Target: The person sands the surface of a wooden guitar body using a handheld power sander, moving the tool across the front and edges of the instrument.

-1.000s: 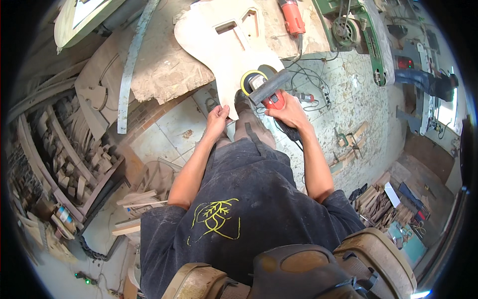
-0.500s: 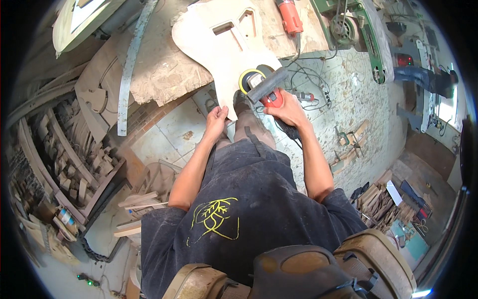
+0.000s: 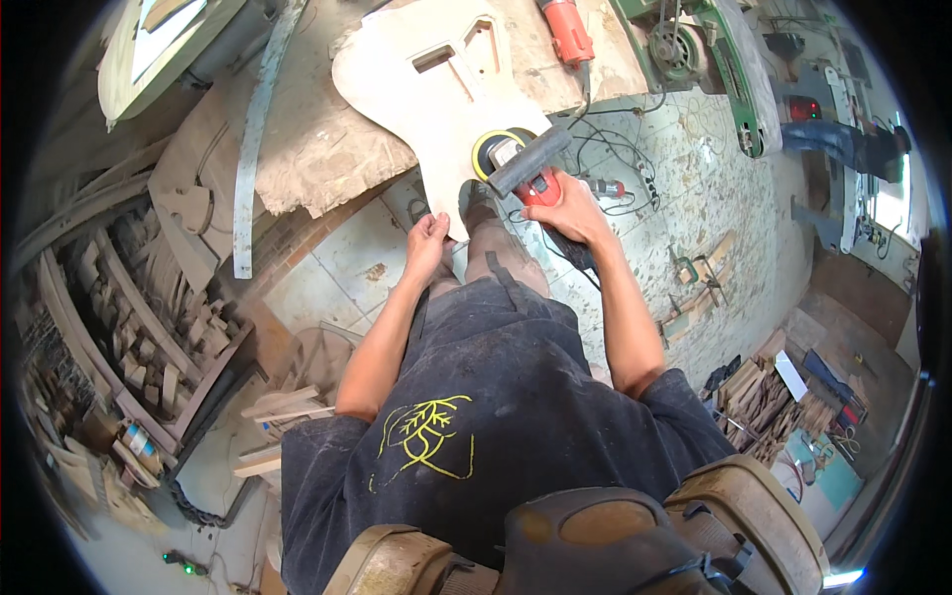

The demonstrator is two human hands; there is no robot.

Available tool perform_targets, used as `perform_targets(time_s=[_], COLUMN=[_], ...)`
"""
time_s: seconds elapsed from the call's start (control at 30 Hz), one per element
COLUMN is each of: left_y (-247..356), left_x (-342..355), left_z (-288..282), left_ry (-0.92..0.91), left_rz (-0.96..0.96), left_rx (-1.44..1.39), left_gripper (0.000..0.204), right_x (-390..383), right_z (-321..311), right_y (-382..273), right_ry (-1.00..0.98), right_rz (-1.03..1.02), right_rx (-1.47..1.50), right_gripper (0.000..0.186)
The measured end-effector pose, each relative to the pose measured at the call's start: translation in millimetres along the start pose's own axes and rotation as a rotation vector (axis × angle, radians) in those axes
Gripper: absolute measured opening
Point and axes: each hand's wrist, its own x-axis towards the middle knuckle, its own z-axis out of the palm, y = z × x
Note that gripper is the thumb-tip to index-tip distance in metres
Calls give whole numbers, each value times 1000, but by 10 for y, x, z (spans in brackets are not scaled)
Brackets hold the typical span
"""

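A pale wooden guitar-body-shaped piece (image 3: pixel 392 84) with cut-out recesses lies over the bench edge, its narrow end projecting toward me. My left hand (image 3: pixel 428 240) is closed on the tip of that end. My right hand (image 3: pixel 565 210) grips a red power sander (image 3: pixel 535 188) with a round yellow-rimmed pad and a grey tube across it, held against the right edge of the narrow part. The pad's underside is hidden.
The worn bench (image 3: pixel 302 159) holds another red power tool (image 3: pixel 567 35) and a green machine (image 3: pixel 674 45). A metal strip (image 3: pixel 258 149) crosses at left. Cables (image 3: pixel 620 149), clamps (image 3: pixel 694 268) and offcuts (image 3: pixel 164 347) lie around. A person in blue trousers (image 3: pixel 828 139) is at right.
The wooden piece and the sander have shifted slightly up and left in the picture, along with the bench. Both my hands keep their grips.
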Motion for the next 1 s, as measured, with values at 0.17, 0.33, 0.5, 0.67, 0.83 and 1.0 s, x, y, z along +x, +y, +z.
perform_targets(time_s=[0.17, 0.33, 0.5, 0.67, 0.83, 1.0], left_y=[1, -2, 67, 74, -6, 11], left_x=[9, 8, -32, -33, 7, -16], left_z=[14, 5, 32, 30, 1, 22], left_ry=[-6, -1, 0, 7, 3, 13], left_rz=[-6, -13, -14, -19, 6, -5], left_rx=[-65, -28, -29, -16, -41, -62], left_gripper=[37, 36, 36, 36, 36, 36], right_x=[-4, -53, 26, -52, -71, -48], right_z=[10, -14, -41, -6, 35, -9], right_y=[124, 159, 138, 266, 256, 248], right_ry=[-54, -44, 23, -43, -65, -22], right_rz=[23, 27, -3, 27, 55, 41], right_rx=[-46, -25, -13, -17, 72, -12], right_gripper=[69, 70, 69, 71, 72, 71])
